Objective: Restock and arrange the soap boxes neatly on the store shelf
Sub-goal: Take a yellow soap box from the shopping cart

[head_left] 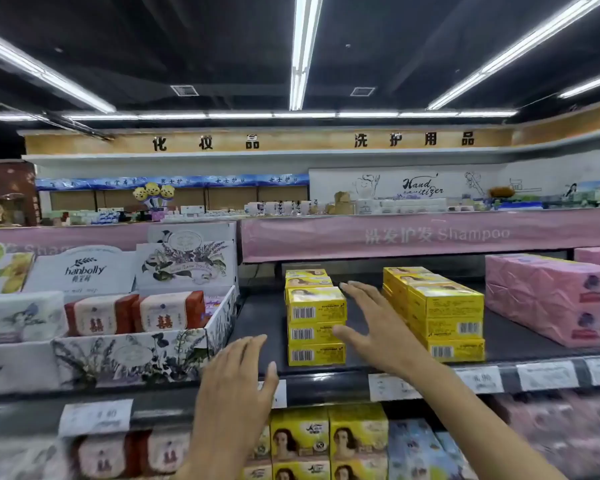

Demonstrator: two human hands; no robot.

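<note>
Store aisle, dark shelf (257, 317): yellow soap boxes in two stacks, centre stack (316, 327) and right stack (444, 323), pink packs (551, 299) farther right, floral tray (136, 355) at left. Right hand (371, 323), fingers spread straight, empty, sits between the stacks. Left hand (236, 386), fingers straight, empty, sits before the shelf edge, left of the centre stack.

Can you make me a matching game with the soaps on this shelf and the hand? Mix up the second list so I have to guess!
Things:
1. yellow soap boxes
2. pink packs
3. red-wrapped soaps
4. right hand

Where or how:
A. inside the floral tray
B. at the far right of the shelf
C. open, reaching between two stacks
D. stacked three high, barcodes facing out

Pairs: 1-D, 2-B, 3-A, 4-C.
</note>
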